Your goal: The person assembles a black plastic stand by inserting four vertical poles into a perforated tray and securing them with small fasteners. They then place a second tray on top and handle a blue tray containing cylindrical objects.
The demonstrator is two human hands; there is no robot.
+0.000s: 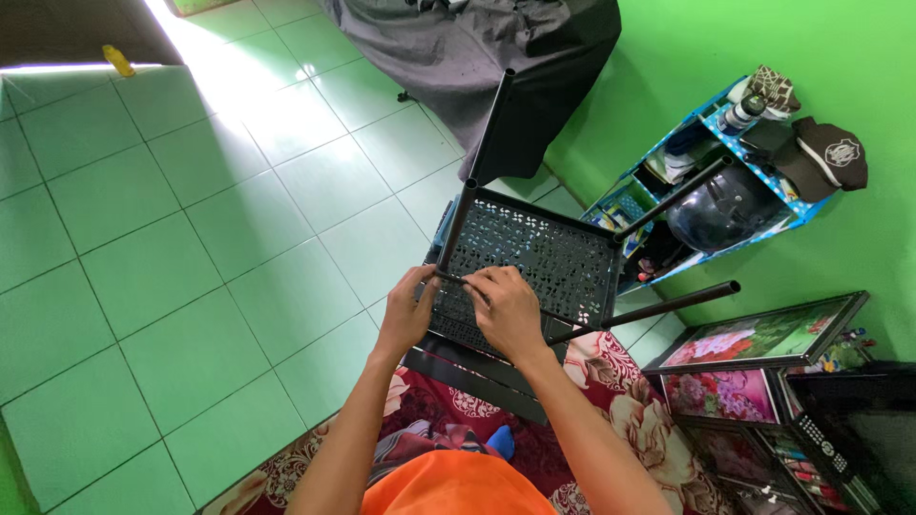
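Both the left hand [407,313] and right hand [506,307] curled around a thin rod [456,278] against the black perforated shelf [534,256], their fingertips hidden underneath.

Bright daylight enters from upper left of frame, blown-out glare on floor tiles [205,91] there. Soft shadows elsewhere. Strong wide-angle bending at edges. Lower right dim, detail perhaps slightly soft. Centre sharp.

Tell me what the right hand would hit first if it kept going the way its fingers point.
The right hand points up-left along the black shelf panel. It would probably first meet the left hand, then the upright tube at that corner; depth is unclear.
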